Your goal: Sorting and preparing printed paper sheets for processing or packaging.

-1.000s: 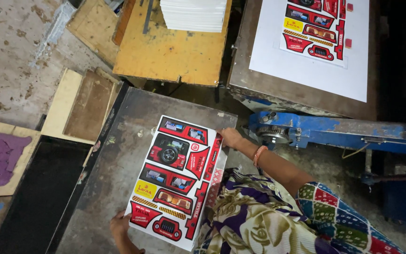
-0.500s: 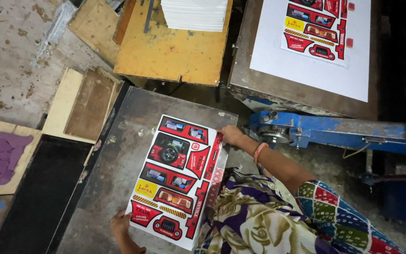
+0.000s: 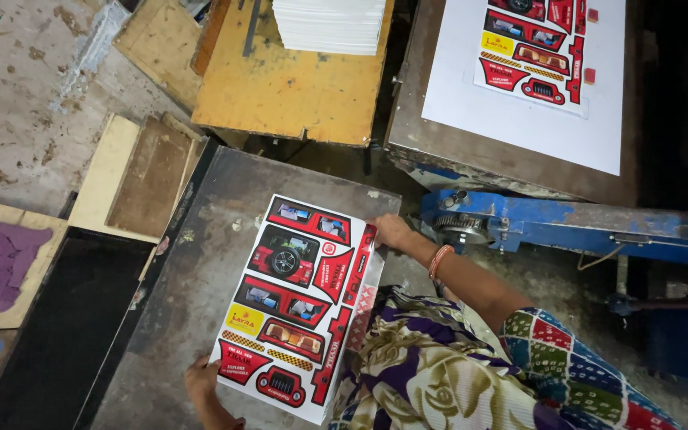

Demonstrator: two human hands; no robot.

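A stack of printed card sheets (image 3: 296, 306), white with red car-themed box panels, lies on a grey metal table (image 3: 201, 263). My right hand (image 3: 390, 231), with an orange bangle on its wrist, grips the stack's far right corner. My left hand (image 3: 199, 379) holds the stack's near left corner at the bottom of the view. My floral clothing (image 3: 439, 374) covers the stack's lower right edge.
A blue machine arm (image 3: 567, 227) runs behind my right arm. Above it a platen (image 3: 519, 151) carries another printed sheet (image 3: 539, 56). A yellow wooden table (image 3: 296, 87) holds a pile of white sheets (image 3: 330, 24). Wooden boards (image 3: 141, 175) and a black panel (image 3: 57, 326) lie to the left.
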